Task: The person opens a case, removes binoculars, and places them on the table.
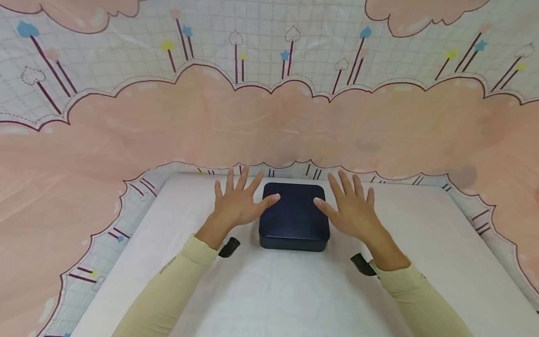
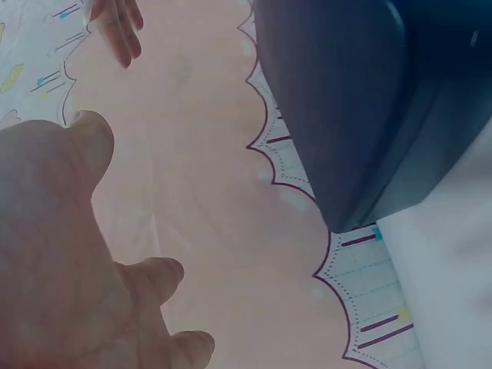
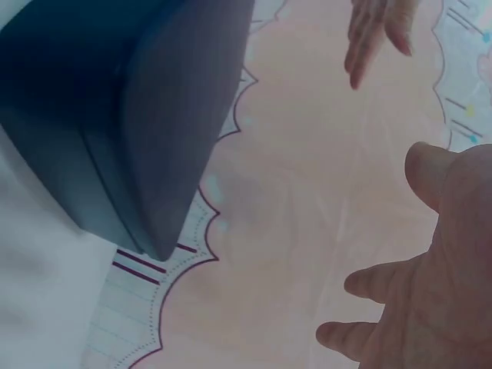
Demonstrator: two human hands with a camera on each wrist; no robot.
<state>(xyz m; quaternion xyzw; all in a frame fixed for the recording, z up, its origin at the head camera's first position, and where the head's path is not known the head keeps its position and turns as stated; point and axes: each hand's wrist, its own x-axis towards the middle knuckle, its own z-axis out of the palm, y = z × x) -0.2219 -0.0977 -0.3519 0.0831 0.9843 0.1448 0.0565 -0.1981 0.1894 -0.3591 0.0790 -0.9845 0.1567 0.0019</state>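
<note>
A dark navy box (image 1: pixel 294 215) with rounded corners and what looks like a lid seam rests on the white table. My left hand (image 1: pixel 237 203) is spread out at its left side, palm down, the thumb reaching over the box's edge in the head view. On the other side my right hand (image 1: pixel 353 208) is spread likewise, its thumb near the box's right edge. Neither hand grips anything. Both wrist views show the box, in the left one (image 2: pixel 338 92) at upper right and in the right one (image 3: pixel 131 115) at upper left, with a gap between it and each palm.
The white table top (image 1: pixel 269 295) extends around the box. Behind and beside it hangs a pink and white patterned cloth (image 1: pixel 269 126) with scalloped edges. A black strap piece (image 1: pixel 229 247) shows at the left wrist and another (image 1: pixel 363 264) at the right.
</note>
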